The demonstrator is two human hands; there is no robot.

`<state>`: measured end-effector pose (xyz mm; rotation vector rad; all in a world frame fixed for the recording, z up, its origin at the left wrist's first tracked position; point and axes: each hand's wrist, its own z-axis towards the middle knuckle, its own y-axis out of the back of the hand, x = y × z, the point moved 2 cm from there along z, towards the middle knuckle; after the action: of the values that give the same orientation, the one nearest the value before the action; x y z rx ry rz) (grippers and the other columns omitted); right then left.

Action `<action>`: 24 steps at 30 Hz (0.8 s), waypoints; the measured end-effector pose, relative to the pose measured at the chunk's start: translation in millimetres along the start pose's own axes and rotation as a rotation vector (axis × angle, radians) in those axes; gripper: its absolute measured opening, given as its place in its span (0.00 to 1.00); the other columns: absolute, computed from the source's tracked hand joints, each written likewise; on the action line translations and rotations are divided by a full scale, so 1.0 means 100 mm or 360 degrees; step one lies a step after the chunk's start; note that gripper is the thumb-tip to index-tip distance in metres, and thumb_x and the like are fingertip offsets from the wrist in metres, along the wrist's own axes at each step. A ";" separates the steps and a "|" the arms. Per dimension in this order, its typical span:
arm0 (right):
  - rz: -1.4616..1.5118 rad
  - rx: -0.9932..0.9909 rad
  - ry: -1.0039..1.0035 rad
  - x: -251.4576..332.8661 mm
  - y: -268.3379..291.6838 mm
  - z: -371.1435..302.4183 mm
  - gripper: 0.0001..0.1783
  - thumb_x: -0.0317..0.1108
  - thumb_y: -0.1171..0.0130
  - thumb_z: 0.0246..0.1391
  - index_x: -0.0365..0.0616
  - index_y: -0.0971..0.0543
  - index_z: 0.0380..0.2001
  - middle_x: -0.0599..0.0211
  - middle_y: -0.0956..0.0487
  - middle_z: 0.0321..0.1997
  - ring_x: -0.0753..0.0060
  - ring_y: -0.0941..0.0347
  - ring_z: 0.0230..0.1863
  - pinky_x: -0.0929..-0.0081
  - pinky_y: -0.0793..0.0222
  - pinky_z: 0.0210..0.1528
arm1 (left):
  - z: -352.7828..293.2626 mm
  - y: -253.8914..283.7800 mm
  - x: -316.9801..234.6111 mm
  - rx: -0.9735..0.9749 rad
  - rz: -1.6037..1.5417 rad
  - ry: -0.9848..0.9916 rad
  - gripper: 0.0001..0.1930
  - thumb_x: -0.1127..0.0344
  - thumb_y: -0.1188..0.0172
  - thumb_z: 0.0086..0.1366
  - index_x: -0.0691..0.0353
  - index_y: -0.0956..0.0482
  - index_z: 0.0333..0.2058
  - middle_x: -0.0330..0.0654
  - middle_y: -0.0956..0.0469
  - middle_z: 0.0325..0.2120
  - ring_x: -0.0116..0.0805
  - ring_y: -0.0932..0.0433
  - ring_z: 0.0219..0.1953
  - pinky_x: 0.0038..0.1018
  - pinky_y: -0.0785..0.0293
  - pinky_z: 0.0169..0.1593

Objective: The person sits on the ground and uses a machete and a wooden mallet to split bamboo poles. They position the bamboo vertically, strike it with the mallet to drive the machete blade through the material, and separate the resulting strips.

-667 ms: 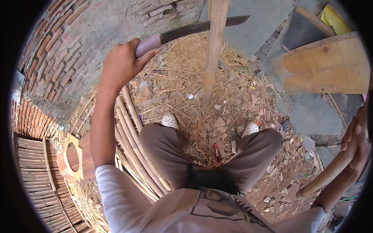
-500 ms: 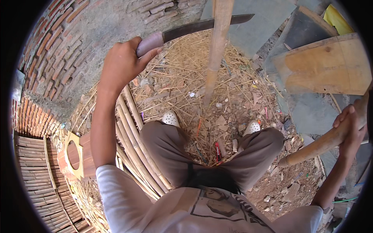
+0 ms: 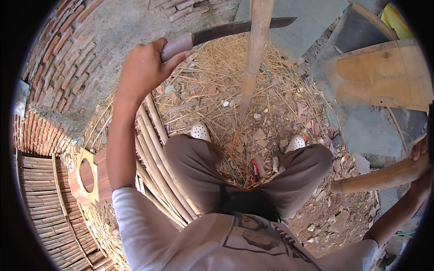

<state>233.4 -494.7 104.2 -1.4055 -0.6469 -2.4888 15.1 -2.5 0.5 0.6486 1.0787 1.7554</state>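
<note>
Plainly, the left hand (image 3: 143, 67) clasped a machete (image 3: 226, 30) set across the bamboo (image 3: 254, 63). The right hand (image 3: 420, 150) clutched a club (image 3: 379, 177); a skewed blow risked twisting the machete.

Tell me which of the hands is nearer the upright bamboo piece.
Left. The left hand is left of the bamboo piece, gripping the knife that crosses it; the right hand is farther off, at the picture's right edge, around a thick wooden stick.

It's the left head-worn fisheye, staring basically straight down from close above the wearer's shirt (image 3: 203, 244), past the trousers (image 3: 192, 167) to the ground (image 3: 323, 212), brick wall (image 3: 63, 67) all bendy at left.
</note>
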 end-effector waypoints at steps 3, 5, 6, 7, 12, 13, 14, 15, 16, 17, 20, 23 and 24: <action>-0.0508 0.0008 -0.0395 -0.92 -0.64 -0.31 0.12 0.27 0.40 0.54 0.33 0.27 0.40 0.65 0.25 0.25 0.75 0.29 0.18 0.74 0.32 0.22 | -0.04 -0.02 0.02 -0.0057 0.0056 -0.0064 0.24 0.45 0.35 0.59 0.65 0.21 0.29 0.52 0.25 0.15 0.52 0.22 0.21 0.39 0.28 0.27; -0.0433 0.0631 -0.1070 -1.15 -0.99 -0.67 0.22 0.21 0.41 0.49 0.29 0.30 0.48 0.65 0.25 0.26 0.75 0.29 0.18 0.75 0.31 0.18 | -0.02 -0.03 -0.03 -0.0045 0.0090 -0.0070 0.23 0.45 0.35 0.59 0.64 0.21 0.29 0.51 0.24 0.15 0.51 0.22 0.21 0.39 0.27 0.27; -0.0350 0.0849 -0.1373 -1.19 -1.02 -0.75 0.23 0.20 0.41 0.48 0.28 0.31 0.49 0.65 0.26 0.26 0.76 0.29 0.18 0.75 0.31 0.17 | -0.01 -0.02 -0.02 -0.0040 0.0120 -0.0065 0.23 0.45 0.35 0.59 0.64 0.21 0.28 0.51 0.24 0.15 0.51 0.22 0.21 0.39 0.27 0.27; -0.0385 0.0740 -0.1300 -1.13 -0.96 -0.65 0.24 0.20 0.41 0.48 0.28 0.32 0.50 0.65 0.26 0.26 0.76 0.29 0.18 0.76 0.31 0.17 | -0.01 -0.05 -0.02 -0.0059 0.0096 -0.0051 0.23 0.45 0.35 0.59 0.64 0.21 0.28 0.51 0.24 0.15 0.50 0.22 0.21 0.38 0.27 0.27; -0.0324 0.0023 -0.0585 -0.57 -0.23 -0.38 0.27 0.27 0.43 0.52 0.30 0.35 0.54 0.65 0.27 0.26 0.75 0.31 0.16 0.80 0.35 0.16 | -0.10 -0.11 -0.02 -0.0001 0.0085 -0.0030 0.23 0.46 0.35 0.59 0.64 0.21 0.29 0.50 0.24 0.16 0.48 0.21 0.21 0.37 0.26 0.27; -0.0231 0.0013 -0.0392 -0.24 -0.10 -0.26 0.26 0.30 0.44 0.54 0.31 0.35 0.54 0.65 0.27 0.26 0.75 0.31 0.16 0.80 0.36 0.16 | -0.07 -0.14 -0.01 -0.0010 0.0039 -0.0039 0.23 0.46 0.35 0.59 0.64 0.21 0.29 0.51 0.24 0.16 0.48 0.21 0.21 0.37 0.26 0.27; 0.0146 -0.0241 -0.0552 -0.11 -0.08 -0.15 0.25 0.36 0.41 0.55 0.38 0.36 0.53 0.59 0.26 0.26 0.66 0.29 0.19 0.70 0.29 0.21 | -0.09 -0.12 -0.03 -0.0010 0.0071 -0.0039 0.23 0.46 0.35 0.59 0.64 0.21 0.29 0.51 0.24 0.16 0.48 0.21 0.21 0.37 0.26 0.27; 0.0149 -0.0248 -0.0325 0.00 -0.09 -0.09 0.22 0.35 0.43 0.56 0.37 0.34 0.50 0.61 0.27 0.25 0.68 0.29 0.18 0.71 0.31 0.21 | -0.07 -0.13 -0.04 -0.0020 0.0067 -0.0054 0.23 0.46 0.35 0.59 0.64 0.21 0.29 0.51 0.23 0.16 0.48 0.21 0.21 0.37 0.26 0.27; 0.0095 -0.0275 -0.0079 -0.08 -0.15 -0.05 0.19 0.34 0.44 0.57 0.36 0.32 0.48 0.62 0.27 0.24 0.70 0.30 0.18 0.72 0.33 0.21 | -0.06 -0.13 -0.05 -0.0029 0.0076 -0.0063 0.23 0.46 0.35 0.58 0.64 0.21 0.28 0.51 0.23 0.16 0.48 0.21 0.21 0.37 0.26 0.27; -0.0025 -0.0376 0.0050 -0.24 -0.26 -0.05 0.16 0.33 0.45 0.57 0.34 0.31 0.45 0.64 0.28 0.24 0.72 0.31 0.17 0.74 0.35 0.21 | -0.04 -0.14 -0.07 -0.0034 0.0080 -0.0072 0.23 0.46 0.35 0.58 0.64 0.21 0.28 0.51 0.23 0.16 0.49 0.21 0.21 0.38 0.26 0.27; -0.0567 0.0196 -0.0674 -1.17 -0.77 -0.37 0.15 0.24 0.41 0.50 0.32 0.28 0.42 0.64 0.26 0.24 0.75 0.29 0.19 0.74 0.32 0.21 | -0.05 -0.16 -0.10 -0.0027 0.0100 -0.0065 0.23 0.45 0.34 0.58 0.63 0.21 0.28 0.50 0.24 0.16 0.49 0.21 0.21 0.38 0.26 0.27; -0.0536 0.0789 -0.1203 -1.21 -0.94 -0.61 0.23 0.20 0.41 0.45 0.30 0.29 0.48 0.65 0.25 0.26 0.77 0.29 0.19 0.75 0.31 0.20 | -0.07 -0.17 -0.10 -0.0023 0.0089 -0.0029 0.23 0.44 0.34 0.58 0.63 0.21 0.27 0.50 0.24 0.15 0.49 0.21 0.21 0.38 0.26 0.27; -0.0562 0.0802 -0.1266 -1.20 -0.88 -0.59 0.25 0.20 0.41 0.45 0.30 0.29 0.50 0.65 0.25 0.27 0.77 0.29 0.19 0.75 0.31 0.20 | -0.09 -0.25 -0.06 -0.0044 0.0082 -0.0028 0.23 0.44 0.34 0.58 0.63 0.21 0.27 0.50 0.24 0.15 0.49 0.21 0.21 0.38 0.26 0.27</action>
<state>217.6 -448.8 -48.5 -2.1540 -1.6450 -1.6634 21.9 -7.5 -25.0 0.6788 1.0323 1.8022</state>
